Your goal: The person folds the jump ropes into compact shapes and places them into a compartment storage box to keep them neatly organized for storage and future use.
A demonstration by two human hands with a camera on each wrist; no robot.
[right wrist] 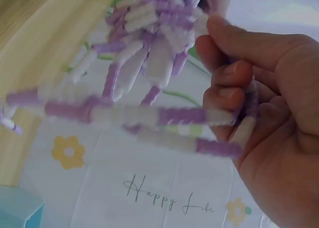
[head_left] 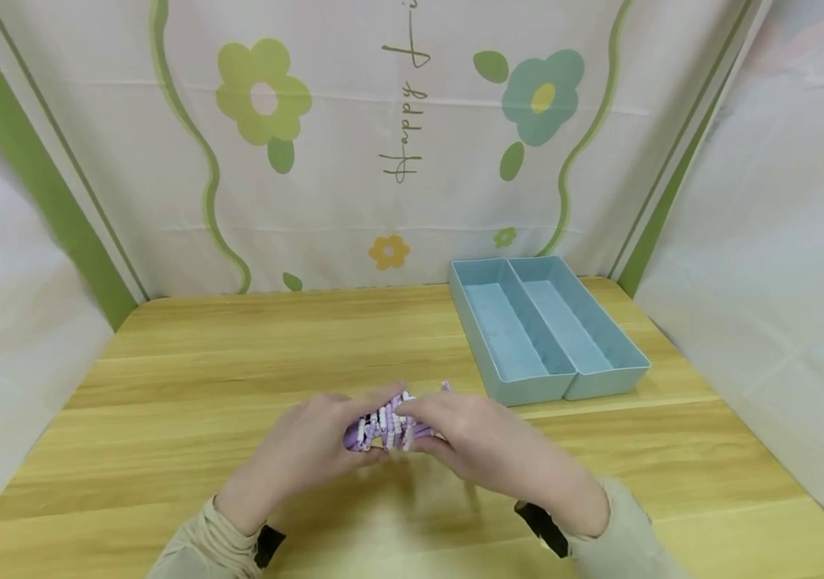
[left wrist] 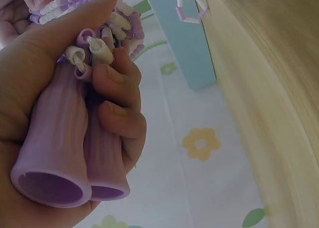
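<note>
A beaded jump rope [head_left: 387, 421] in purple and white is bunched between the two hands, above the table. The left hand [head_left: 310, 442] grips its two purple handles [left wrist: 59, 133] side by side, with their hollow ends showing in the left wrist view. Folded strands of the rope lie beyond that thumb. In the right wrist view, the right hand [right wrist: 271, 98] pinches beads at the bundle's edge between thumb and forefinger. A loose strand [right wrist: 129, 115] runs from its curled fingers across that view, slightly blurred. Part of the bundle is hidden behind both hands in the head view.
Two light blue rectangular bins [head_left: 527, 382] stand side by side at the back right of the wooden table [head_left: 223, 354]. A flower-patterned white cloth [head_left: 339, 193] hangs behind the table, and pale cloth flanks it on both sides.
</note>
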